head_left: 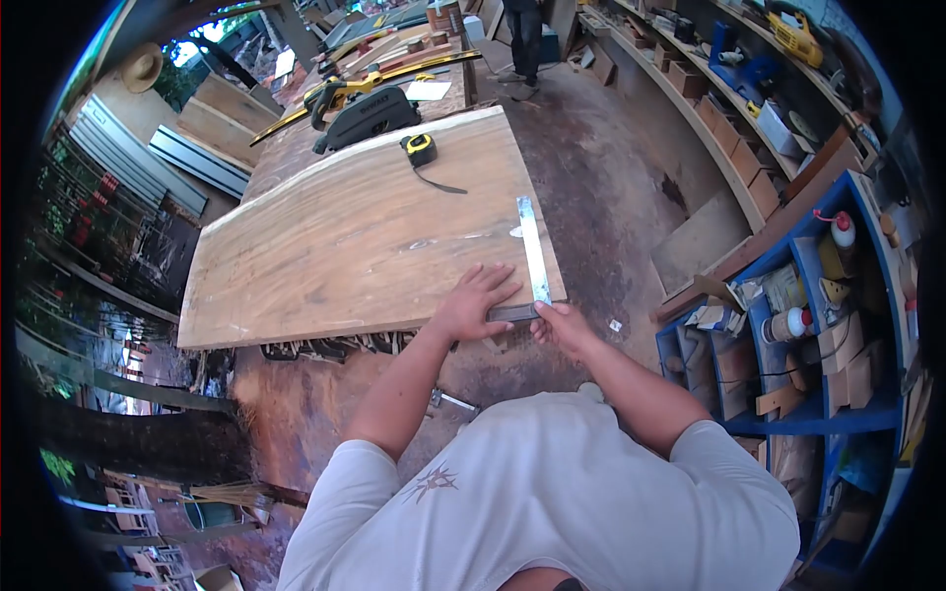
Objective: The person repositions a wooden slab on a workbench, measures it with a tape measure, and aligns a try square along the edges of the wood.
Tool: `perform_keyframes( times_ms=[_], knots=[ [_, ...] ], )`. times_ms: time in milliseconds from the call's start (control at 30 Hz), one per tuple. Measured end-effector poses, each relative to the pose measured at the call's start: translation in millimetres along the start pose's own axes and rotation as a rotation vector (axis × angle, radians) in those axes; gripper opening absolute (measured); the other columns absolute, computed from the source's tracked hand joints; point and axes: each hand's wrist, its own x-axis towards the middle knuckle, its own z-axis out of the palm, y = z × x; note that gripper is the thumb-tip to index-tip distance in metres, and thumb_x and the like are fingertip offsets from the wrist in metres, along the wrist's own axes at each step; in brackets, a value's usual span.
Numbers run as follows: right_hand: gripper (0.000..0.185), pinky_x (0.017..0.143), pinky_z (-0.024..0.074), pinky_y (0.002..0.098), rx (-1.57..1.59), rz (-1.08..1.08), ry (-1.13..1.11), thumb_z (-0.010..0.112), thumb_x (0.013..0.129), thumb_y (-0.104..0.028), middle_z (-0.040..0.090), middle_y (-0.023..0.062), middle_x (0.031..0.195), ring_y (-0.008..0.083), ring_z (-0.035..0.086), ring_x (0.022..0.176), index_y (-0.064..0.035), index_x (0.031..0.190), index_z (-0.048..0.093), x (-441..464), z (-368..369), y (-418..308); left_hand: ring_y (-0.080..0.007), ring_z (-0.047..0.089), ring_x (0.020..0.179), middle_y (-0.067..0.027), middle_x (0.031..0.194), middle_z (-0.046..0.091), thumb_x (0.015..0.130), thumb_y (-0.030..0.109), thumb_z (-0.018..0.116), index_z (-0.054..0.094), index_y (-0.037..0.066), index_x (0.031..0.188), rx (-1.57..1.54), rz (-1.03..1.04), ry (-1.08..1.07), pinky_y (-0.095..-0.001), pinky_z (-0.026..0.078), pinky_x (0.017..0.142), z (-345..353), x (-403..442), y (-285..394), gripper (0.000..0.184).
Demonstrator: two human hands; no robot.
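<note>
A wide wooden board [335, 231] lies on the workbench in front of me. Near its right end rests a try square, its metal blade [531, 246] running across the board and its dark stock [514, 313] along the near edge. My left hand [480, 300] lies flat on the board with fingers spread, the thumb close to the stock. At the square's corner, my right hand [562, 328] is closed, thumb on top and fingers curled below the edge. Whether it also holds something small is hidden. A yellow and black tape measure [419, 150] sits farther back, its tape end partly out.
Behind the board are a circular saw [365, 116] and a long yellow level [434, 65]. A blue shelf unit [788, 426] with bottles and wood pieces stands at right. Another person's legs [524, 39] show at the back. A metal clamp [455, 401] is below the board's near edge.
</note>
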Motion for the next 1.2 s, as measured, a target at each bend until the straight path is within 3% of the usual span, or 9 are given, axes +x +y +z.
perform_keyframes(
  times_ms=[400,1200],
  knots=[
    [0.035,0.056,0.0478,0.0252,-0.087,-0.013,0.017,0.055,0.097,-0.038,0.063,0.003,0.072,0.0109,0.058,0.061,-0.0047,0.087,0.061,4.5,-2.0,3.8,-0.0313,0.032,0.139,-0.0136,0.149,0.038,0.074,0.042,0.073,0.046,0.018,0.141,-0.025,-0.021,-0.009,-0.0496,0.018,0.117,-1.0,1.8,3.0,0.076],
    [0.032,0.054,0.0478,0.0258,-0.061,-0.107,0.067,0.054,0.098,-0.033,0.063,0.004,0.071,0.0119,0.058,0.059,-0.0038,0.087,0.063,4.0,3.3,9.3,-0.0326,0.034,0.138,-0.0137,0.149,0.037,0.072,0.043,0.074,0.048,0.019,0.14,-0.028,-0.029,-0.014,-0.0503,0.018,0.116,-3.1,2.8,3.8,0.077]
  ],
)
